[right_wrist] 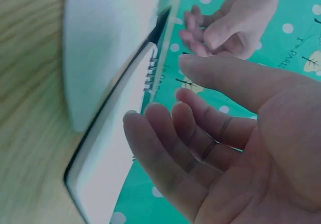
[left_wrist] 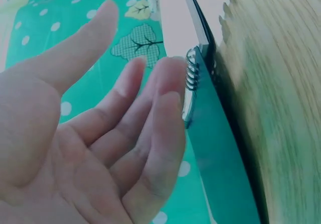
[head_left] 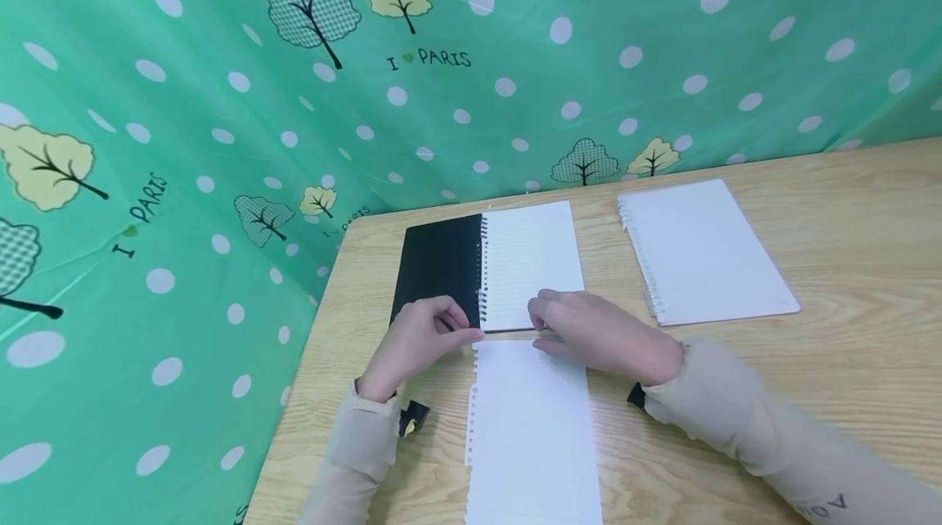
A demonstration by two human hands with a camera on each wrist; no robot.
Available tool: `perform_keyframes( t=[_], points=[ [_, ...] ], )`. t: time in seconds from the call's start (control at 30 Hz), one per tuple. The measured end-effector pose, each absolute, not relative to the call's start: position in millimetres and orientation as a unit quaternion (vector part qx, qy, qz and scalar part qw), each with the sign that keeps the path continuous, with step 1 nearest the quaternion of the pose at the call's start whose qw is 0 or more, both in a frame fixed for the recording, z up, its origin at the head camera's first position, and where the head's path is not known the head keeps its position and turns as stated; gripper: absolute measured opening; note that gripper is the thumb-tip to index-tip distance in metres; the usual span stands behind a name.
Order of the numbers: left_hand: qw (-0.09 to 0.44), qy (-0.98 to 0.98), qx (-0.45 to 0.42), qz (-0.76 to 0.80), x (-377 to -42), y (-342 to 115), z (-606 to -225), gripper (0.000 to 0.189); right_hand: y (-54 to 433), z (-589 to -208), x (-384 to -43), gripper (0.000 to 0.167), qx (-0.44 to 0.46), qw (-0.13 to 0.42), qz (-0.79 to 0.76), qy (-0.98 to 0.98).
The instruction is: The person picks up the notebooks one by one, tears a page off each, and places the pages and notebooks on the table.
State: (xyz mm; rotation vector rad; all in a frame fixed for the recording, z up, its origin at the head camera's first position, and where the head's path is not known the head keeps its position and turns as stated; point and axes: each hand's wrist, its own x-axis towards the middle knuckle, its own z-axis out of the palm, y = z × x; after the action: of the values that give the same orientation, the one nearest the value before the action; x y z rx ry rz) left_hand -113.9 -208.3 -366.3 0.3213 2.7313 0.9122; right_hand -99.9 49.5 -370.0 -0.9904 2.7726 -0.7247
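Note:
A ring-bound notebook lies open, its black cover (head_left: pixel 440 263) on the left and a lined white page (head_left: pixel 528 263) on the right. Just in front of it is a loose white sheet (head_left: pixel 531 427) with a ragged, punched left edge. My left hand (head_left: pixel 421 338) hovers by the lower end of the notebook's rings (left_wrist: pixel 191 76), fingers loosely bent and holding nothing. Over the page's lower right corner and the sheet's top is my right hand (head_left: pixel 599 333). Its fingers (right_wrist: pixel 150 148) are relaxed, with nothing between them; whether the fingertips touch the paper I cannot tell.
To the right lies a second white pad (head_left: pixel 706 255) with a bound left edge. A green dotted cloth (head_left: pixel 515 42) hangs behind and to the left of the wooden table (head_left: pixel 846 394). Black straps (head_left: pixel 414 417) show at the wrists.

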Motion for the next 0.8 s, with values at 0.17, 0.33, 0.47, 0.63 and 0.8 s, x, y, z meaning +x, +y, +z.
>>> perform_keyframes(
  t=[0.17, 0.33, 0.47, 0.63, 0.8],
  points=[
    [0.098, 0.934, 0.104, 0.328, -119, -212, -368, 0.022, 37, -363, -106, 0.013, -0.336, 0.039, -0.24, 0.91],
    [0.086, 0.942, 0.135, 0.294, -120, -214, -365, 0.036, 20, -358, -111, 0.016, -0.34, 0.016, -0.239, 0.909],
    [0.064, 0.952, 0.178, 0.241, -121, -216, -365, 0.049, 4, -359, -115, 0.022, -0.342, 0.011, -0.249, 0.906],
    [0.036, 0.959, 0.187, 0.208, -123, -222, -366, 0.05, -8, -367, -118, 0.025, -0.335, -0.003, -0.24, 0.911],
    [0.05, 0.959, 0.19, 0.205, -130, -233, -370, 0.057, -20, -374, -122, 0.034, -0.336, -0.025, -0.212, 0.917]
  ],
)
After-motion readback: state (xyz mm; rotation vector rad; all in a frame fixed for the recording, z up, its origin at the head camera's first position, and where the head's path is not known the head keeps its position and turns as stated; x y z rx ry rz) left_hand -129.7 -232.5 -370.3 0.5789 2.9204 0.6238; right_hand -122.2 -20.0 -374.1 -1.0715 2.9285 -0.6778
